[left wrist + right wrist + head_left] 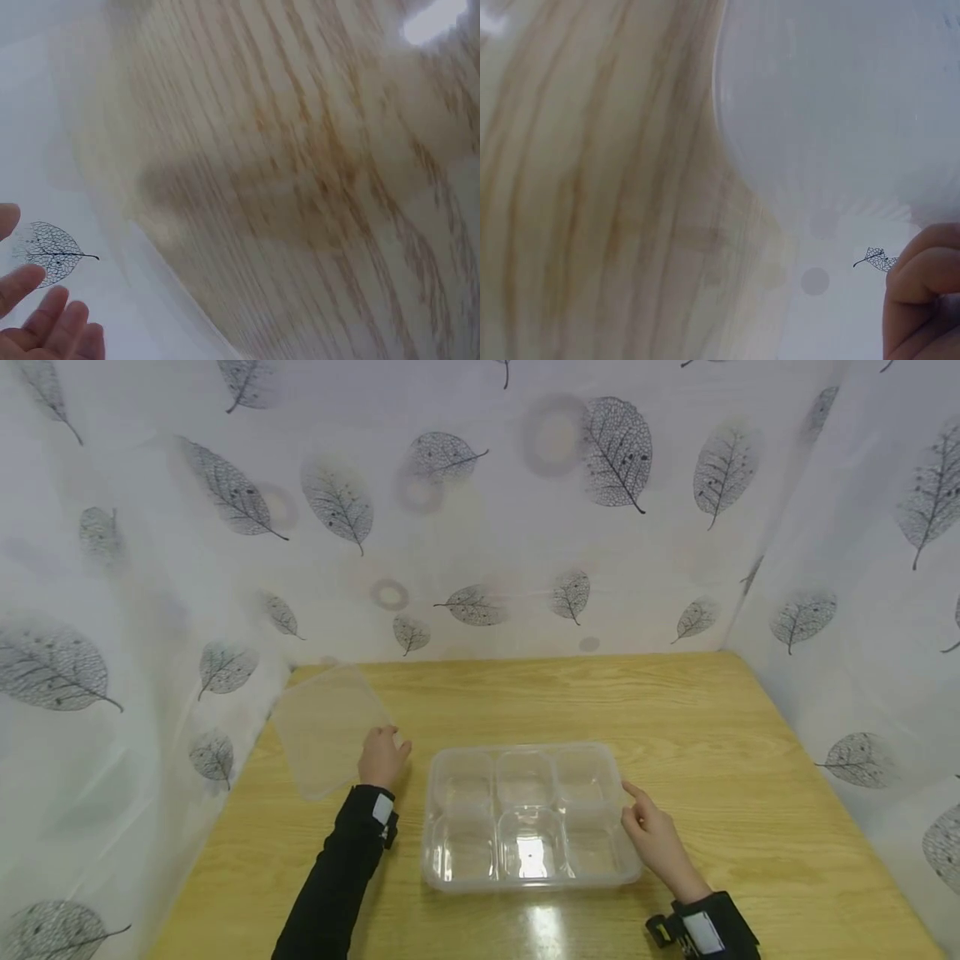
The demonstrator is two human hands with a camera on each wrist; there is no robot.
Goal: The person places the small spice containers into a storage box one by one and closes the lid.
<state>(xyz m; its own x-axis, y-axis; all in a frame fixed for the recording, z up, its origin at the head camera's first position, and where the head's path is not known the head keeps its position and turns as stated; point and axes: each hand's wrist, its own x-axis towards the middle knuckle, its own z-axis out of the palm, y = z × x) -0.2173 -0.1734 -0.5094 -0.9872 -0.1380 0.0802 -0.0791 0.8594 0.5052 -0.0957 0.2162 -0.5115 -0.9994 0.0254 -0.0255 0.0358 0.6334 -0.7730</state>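
A clear plastic container (525, 885) with several square compartments lies mid-table, its open side up. My right hand (651, 835) grips its right rim, index finger stretched along the edge and the other fingers bent. The right wrist view shows bent fingers (924, 289) beside the pale container wall (817, 97). To the left, a thin translucent sheet like a lid (322, 727) slants toward the back left corner. My left hand (381, 757) is at the sheet's right edge, and in the left wrist view its loosely bent fingers (54, 319) stand apart from the thumb.
The wood-grain table (480, 702) is enclosed by a white leaf-print curtain (480, 543) at the back and both sides. Bright light reflects off the tabletop in front of the container.
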